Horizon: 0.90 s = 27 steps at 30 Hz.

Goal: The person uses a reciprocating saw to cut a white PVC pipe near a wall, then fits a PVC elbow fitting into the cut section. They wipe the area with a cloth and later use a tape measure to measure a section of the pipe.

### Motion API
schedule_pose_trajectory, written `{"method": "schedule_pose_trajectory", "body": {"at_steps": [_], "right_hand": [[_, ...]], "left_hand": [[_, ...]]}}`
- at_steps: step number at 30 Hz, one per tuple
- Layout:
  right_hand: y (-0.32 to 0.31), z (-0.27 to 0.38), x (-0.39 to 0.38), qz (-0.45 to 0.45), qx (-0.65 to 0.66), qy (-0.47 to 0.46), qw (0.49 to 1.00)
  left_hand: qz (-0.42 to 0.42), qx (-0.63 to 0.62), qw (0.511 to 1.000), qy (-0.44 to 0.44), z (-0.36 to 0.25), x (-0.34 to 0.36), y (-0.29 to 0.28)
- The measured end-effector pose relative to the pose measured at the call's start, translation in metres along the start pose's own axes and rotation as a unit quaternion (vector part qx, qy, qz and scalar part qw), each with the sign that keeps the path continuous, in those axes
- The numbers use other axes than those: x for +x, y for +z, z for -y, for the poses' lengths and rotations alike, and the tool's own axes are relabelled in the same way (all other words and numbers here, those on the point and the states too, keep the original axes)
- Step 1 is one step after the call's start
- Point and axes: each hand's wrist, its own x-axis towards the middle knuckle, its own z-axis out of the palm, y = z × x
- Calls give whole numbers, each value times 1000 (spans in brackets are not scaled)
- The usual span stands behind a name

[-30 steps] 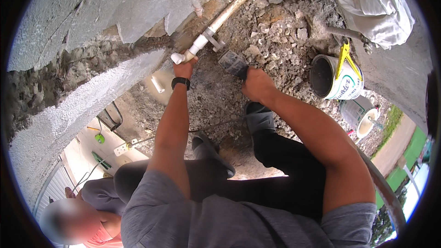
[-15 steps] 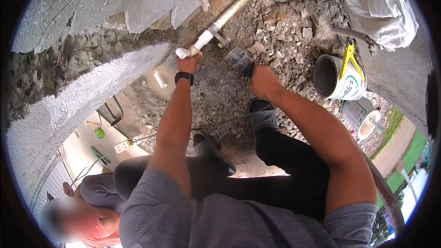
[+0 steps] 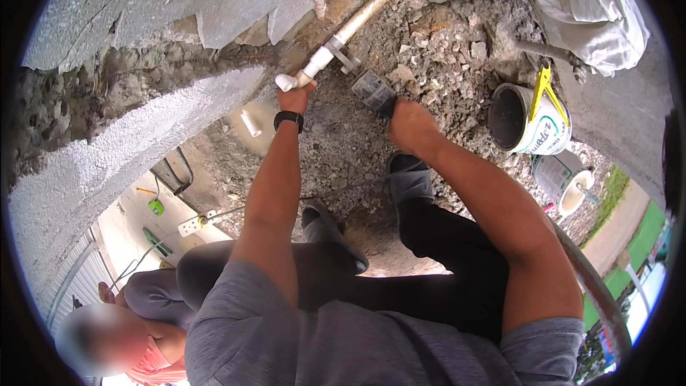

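Observation:
My left hand [image 3: 295,98], with a dark watch at the wrist, is closed around a white pipe elbow [image 3: 286,82]. Only part of its fingers shows behind the fitting. The elbow and its short stub line up with a long, dirty white pipe [image 3: 364,16] running to the far right. A grey metal die sits between stub and pipe, on the end of a pipe welding iron [image 3: 373,91]. My right hand [image 3: 412,126] grips the iron's dark handle, with its boxy, labelled body pointing toward the pipe.
Rubble [image 3: 436,64] covers the ground. A bucket [image 3: 511,118] with a yellow tool stands right, beside a second bucket [image 3: 561,182]. A loose white pipe piece [image 3: 251,123] lies left. A cord runs past my sandals to a power strip [image 3: 191,226]. Another person [image 3: 153,347] crouches lower left.
Both hands hold nearly the same position on the elbow and welding iron. The view has shifted very slightly.

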Motion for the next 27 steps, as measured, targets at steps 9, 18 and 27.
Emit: {"method": "schedule_pose_trajectory", "body": {"at_steps": [9,18,27], "right_hand": [[-1,-3,2,-11,-1,-27,1000],[4,-8,5,-37,-22,-43,998],[5,-3,-1,-19,-14,-14,1000]], "left_hand": [[-9,17,1000,-11,-2,0,-1],[-13,1,1000,14,8,4,0],[49,-9,999,15,16,11,-2]]}}
